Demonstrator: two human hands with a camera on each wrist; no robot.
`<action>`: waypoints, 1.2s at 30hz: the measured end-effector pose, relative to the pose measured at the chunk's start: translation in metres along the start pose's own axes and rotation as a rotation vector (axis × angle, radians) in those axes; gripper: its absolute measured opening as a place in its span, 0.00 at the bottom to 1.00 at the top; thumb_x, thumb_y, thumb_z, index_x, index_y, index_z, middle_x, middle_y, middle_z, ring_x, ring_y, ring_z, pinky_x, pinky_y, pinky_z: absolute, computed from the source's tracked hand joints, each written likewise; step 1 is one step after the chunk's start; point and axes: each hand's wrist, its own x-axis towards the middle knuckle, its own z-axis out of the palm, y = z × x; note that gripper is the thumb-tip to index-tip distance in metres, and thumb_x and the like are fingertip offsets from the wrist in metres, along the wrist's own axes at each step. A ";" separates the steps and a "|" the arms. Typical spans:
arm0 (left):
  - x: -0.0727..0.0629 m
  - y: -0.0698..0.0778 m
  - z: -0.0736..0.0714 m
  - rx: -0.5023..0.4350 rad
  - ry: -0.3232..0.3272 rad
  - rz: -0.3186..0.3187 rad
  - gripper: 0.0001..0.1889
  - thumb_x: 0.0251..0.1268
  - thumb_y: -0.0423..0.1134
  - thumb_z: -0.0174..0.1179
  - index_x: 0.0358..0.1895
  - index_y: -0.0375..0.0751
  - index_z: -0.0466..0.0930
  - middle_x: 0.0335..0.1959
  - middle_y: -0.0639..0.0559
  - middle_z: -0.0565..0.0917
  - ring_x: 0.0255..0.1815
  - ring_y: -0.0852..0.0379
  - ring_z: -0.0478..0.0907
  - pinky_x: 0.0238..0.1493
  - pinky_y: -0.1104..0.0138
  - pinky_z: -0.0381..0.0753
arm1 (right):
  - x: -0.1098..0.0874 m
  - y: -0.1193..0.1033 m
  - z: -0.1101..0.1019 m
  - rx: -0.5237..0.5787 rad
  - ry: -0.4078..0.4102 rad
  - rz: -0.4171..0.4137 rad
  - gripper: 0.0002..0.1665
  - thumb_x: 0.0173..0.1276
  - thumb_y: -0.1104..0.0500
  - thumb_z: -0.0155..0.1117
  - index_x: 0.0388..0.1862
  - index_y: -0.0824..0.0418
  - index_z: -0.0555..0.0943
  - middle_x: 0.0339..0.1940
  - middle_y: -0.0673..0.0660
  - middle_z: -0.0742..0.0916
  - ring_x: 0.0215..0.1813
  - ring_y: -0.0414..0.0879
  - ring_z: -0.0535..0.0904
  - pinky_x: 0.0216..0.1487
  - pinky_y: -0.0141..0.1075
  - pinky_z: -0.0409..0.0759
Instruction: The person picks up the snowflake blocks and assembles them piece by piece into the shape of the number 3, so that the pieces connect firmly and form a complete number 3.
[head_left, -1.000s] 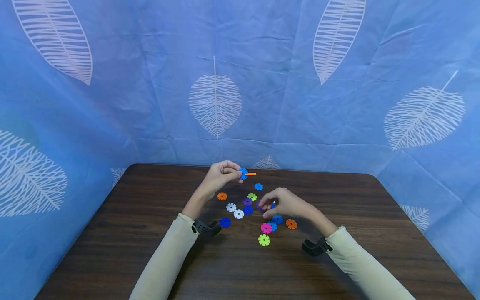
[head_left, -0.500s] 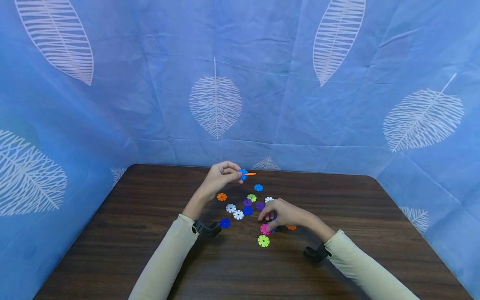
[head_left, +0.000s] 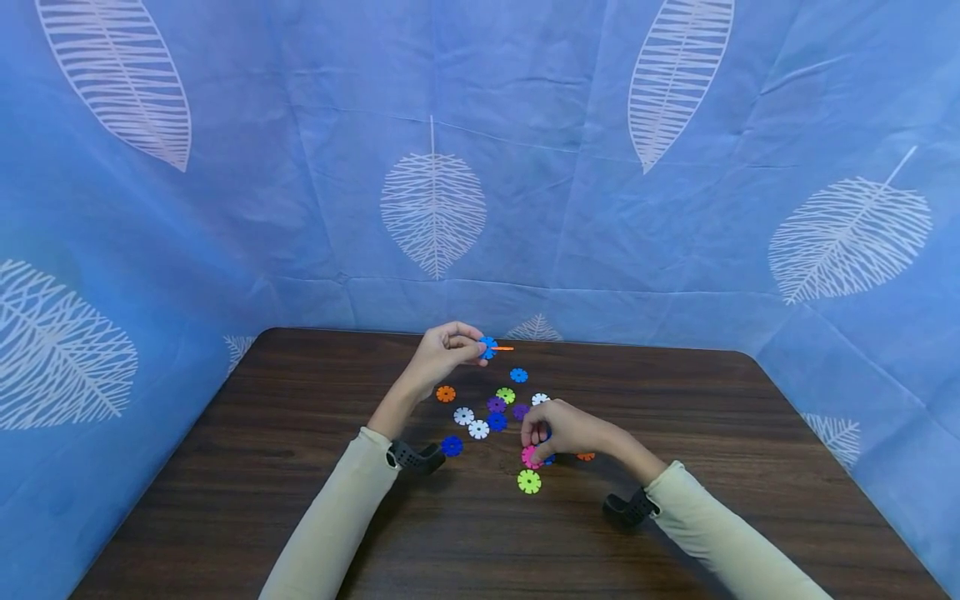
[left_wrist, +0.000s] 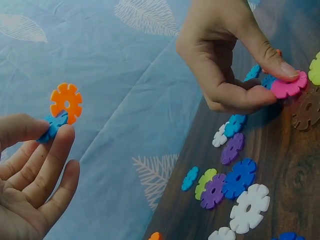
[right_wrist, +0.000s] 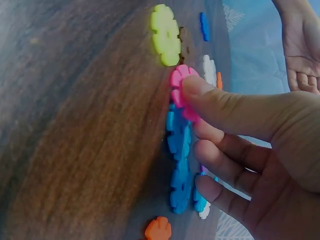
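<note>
Pink disc, pinched between the thumb and curled fingers of my right hand, sits at 12 o'clock from the lime disc; whether it has left the counter, I cannot tell. A second ago that hand hung nearer 12 o'clock, off this piece. Toward 11 o'clock, my left hand pinches a blue disc joined to an orange disc, so both hands now hold pieces.

A dark wood-grained desk is backed and flanked by a creased blue cloth, on which large white leaves are printed.
</note>
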 end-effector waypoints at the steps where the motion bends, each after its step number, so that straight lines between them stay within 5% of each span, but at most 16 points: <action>1: 0.000 0.000 0.000 0.000 0.001 0.002 0.11 0.73 0.33 0.62 0.53 0.31 0.79 0.36 0.46 0.88 0.37 0.54 0.88 0.55 0.60 0.87 | 0.000 0.000 -0.001 0.013 -0.002 0.004 0.08 0.61 0.64 0.77 0.35 0.59 0.84 0.31 0.51 0.84 0.32 0.36 0.75 0.34 0.29 0.78; 10: 0.000 0.000 0.000 -0.010 0.018 -0.010 0.10 0.73 0.32 0.62 0.52 0.32 0.80 0.35 0.50 0.88 0.37 0.55 0.88 0.53 0.60 0.87 | 0.002 0.001 -0.009 0.066 0.082 0.014 0.04 0.65 0.68 0.71 0.34 0.62 0.84 0.29 0.54 0.85 0.30 0.38 0.76 0.32 0.29 0.79; 17: 0.000 -0.001 0.001 -0.022 0.014 -0.008 0.10 0.73 0.32 0.62 0.52 0.32 0.79 0.34 0.51 0.88 0.36 0.56 0.88 0.54 0.60 0.88 | 0.006 -0.002 -0.026 0.052 0.278 0.015 0.04 0.69 0.67 0.68 0.40 0.62 0.88 0.34 0.55 0.89 0.32 0.43 0.80 0.33 0.31 0.80; 21: 0.000 0.000 0.001 -0.029 0.007 0.005 0.11 0.72 0.32 0.62 0.53 0.32 0.79 0.35 0.51 0.88 0.36 0.57 0.88 0.59 0.50 0.84 | 0.010 -0.011 -0.037 0.063 0.404 0.045 0.04 0.68 0.66 0.70 0.41 0.62 0.88 0.35 0.56 0.89 0.34 0.45 0.81 0.35 0.32 0.81; 30: 0.000 -0.001 0.001 -0.023 0.017 0.003 0.10 0.71 0.30 0.62 0.51 0.32 0.79 0.34 0.45 0.88 0.41 0.44 0.89 0.60 0.48 0.84 | 0.024 -0.023 -0.047 0.223 0.634 0.074 0.08 0.70 0.63 0.69 0.45 0.66 0.86 0.39 0.63 0.90 0.40 0.60 0.86 0.36 0.34 0.85; 36: -0.001 -0.002 0.001 -0.028 0.016 0.017 0.09 0.71 0.30 0.63 0.51 0.32 0.80 0.37 0.41 0.88 0.39 0.50 0.89 0.53 0.58 0.88 | 0.027 -0.022 -0.044 0.392 0.729 0.087 0.10 0.70 0.64 0.70 0.45 0.70 0.82 0.38 0.67 0.90 0.40 0.58 0.89 0.38 0.30 0.87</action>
